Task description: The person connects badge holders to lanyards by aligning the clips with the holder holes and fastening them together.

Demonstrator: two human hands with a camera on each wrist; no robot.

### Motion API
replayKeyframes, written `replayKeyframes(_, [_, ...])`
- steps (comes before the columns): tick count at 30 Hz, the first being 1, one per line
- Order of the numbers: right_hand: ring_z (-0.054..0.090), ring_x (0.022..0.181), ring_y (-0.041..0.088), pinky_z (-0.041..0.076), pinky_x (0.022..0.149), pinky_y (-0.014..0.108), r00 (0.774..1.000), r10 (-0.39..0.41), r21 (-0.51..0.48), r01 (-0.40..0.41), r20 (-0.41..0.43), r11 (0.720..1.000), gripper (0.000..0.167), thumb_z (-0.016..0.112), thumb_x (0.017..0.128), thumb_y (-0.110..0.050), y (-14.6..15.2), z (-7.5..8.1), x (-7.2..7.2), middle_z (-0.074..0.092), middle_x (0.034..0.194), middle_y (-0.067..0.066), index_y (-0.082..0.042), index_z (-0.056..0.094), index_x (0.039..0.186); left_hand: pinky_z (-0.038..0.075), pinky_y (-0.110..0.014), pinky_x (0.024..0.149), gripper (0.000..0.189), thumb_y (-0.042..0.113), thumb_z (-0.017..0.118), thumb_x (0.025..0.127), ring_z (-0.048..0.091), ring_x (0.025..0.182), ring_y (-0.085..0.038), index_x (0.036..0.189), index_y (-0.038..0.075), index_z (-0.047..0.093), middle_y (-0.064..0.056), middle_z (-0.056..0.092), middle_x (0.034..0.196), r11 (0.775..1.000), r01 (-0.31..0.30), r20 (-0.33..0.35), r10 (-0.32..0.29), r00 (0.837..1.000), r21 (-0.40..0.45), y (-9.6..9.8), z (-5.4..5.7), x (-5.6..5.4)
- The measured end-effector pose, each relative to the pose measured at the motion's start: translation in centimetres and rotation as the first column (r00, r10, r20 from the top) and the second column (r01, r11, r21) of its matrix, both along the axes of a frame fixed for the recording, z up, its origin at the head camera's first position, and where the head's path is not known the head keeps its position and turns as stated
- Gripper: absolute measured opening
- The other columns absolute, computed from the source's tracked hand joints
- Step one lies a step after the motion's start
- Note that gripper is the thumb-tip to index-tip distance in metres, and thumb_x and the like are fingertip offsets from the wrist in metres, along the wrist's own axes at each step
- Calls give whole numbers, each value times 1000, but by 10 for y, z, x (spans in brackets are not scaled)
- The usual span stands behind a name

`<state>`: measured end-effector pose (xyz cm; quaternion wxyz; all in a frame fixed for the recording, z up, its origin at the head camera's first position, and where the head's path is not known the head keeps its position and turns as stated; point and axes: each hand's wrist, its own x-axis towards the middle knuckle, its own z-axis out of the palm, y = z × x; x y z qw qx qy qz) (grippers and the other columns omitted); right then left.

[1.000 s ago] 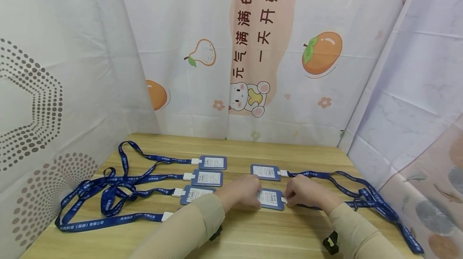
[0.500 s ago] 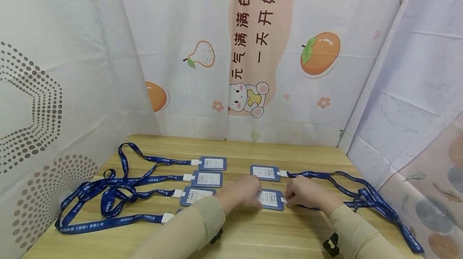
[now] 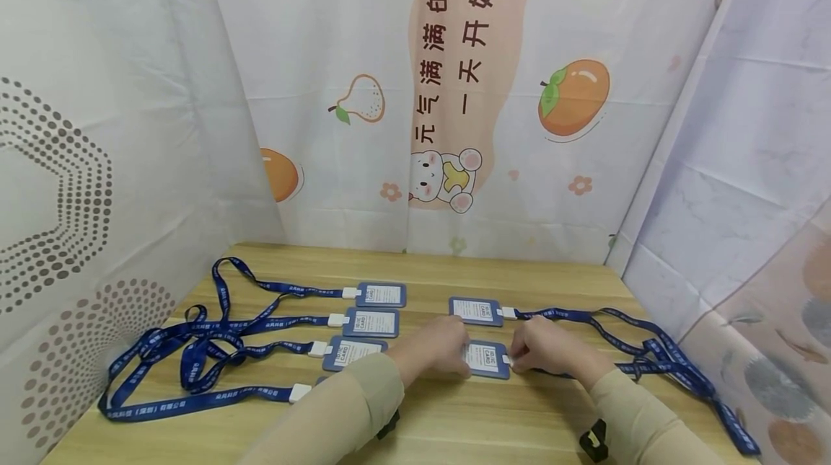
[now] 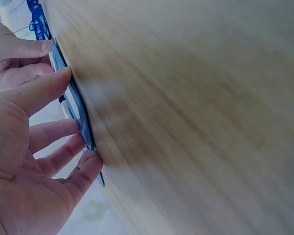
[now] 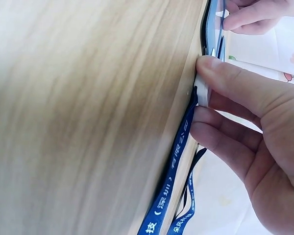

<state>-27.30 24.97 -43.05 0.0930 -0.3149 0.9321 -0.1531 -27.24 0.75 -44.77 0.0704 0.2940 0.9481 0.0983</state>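
Note:
On the right half of the table lies a blue ID badge holder (image 3: 488, 360) with a white printed card. My left hand (image 3: 436, 347) grips its left end, and the left wrist view shows thumb and fingertips along the holder's edges (image 4: 76, 105). At the other end my right hand (image 3: 547, 347) pinches the white plastic clip (image 5: 202, 92) between thumb and fingers. From that clip a dark blue printed lanyard (image 5: 172, 169) runs off to the right. Just behind lies a second badge holder (image 3: 476, 311), its clip also facing right.
On the left, several badge holders (image 3: 371, 321) lie in a column, the nearest mostly hidden by my left sleeve. Their blue lanyards (image 3: 214, 322) tangle towards the left edge of the wooden table (image 3: 428, 422). Printed curtains (image 3: 324, 176) enclose the back and sides.
Both hands stay on the same badge holder and clip, with hardly any movement. The head view has shifted very slightly.

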Motion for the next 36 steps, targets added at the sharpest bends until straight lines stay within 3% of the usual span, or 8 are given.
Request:
replayKeyframes(10, [54,66,2,51,62,25,1000,8,-5,-8,-12,1000,14,87,80,-15,0,-1,0,67,81,-16,-17,82,92,48,-26,75,33,43,88,77,51,76,-11,76,17,68,5,56,90,998,-48,4,48,999,-32,2,8,7])
replayKeyframes(24, [55,68,1,52,64,25,1000,18,-13,-19,-25,1000,14,86,81,-14,2,-1,1,69,84,-15,-17,82,95,48,-26,77,36,42,88,77,50,77,-11,69,18,63,3,57,97,999,-29,9,30,1000,-34,0,9,7])
replayKeyframes(31, [60,72,1,54,65,25,998,49,-15,-50,-46,999,16,86,82,-13,3,-1,1,71,88,-10,-12,82,98,44,-27,93,42,40,87,77,50,82,-10,57,16,58,8,55,86,1000,17,-18,-17,1000,-15,-4,7,9])
replayKeyframes(36, [60,74,1,54,66,25,996,66,-20,-67,-53,998,15,85,83,-12,4,-3,1,71,89,-10,-14,82,97,43,-26,98,40,44,86,77,54,91,-9,61,17,62,10,58,80,999,36,-59,-39,997,-38,-3,4,10])
